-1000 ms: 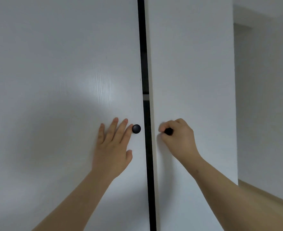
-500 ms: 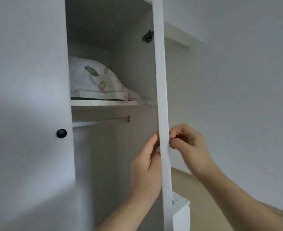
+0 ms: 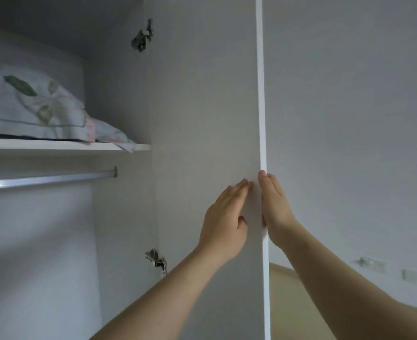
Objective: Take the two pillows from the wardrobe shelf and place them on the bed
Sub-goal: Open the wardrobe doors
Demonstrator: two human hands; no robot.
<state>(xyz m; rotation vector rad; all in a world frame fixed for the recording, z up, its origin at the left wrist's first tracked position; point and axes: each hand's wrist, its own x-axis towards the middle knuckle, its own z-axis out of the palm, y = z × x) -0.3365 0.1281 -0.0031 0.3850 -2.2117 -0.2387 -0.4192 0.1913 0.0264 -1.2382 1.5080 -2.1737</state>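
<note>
Pillows (image 3: 30,109) lie on the wardrobe shelf (image 3: 62,145), up and left of the open door (image 3: 207,119), which you sandwich between your flat, open left hand (image 3: 224,217) and right hand (image 3: 274,204) to swing it clear.

You have two hands up at the wardrobe: your left hand (image 3: 223,217) and your right hand (image 3: 274,207). One open door (image 3: 207,106) stands before you. You can count one shelf (image 3: 62,145), one hanging rail (image 3: 48,179) under it, and two metal hinges, an upper (image 3: 142,39) and a lower (image 3: 156,259). On the shelf you see one leaf-print pillow (image 3: 28,104); whether the pinkish fabric (image 3: 109,133) beside it is a second pillow cannot be told
</note>
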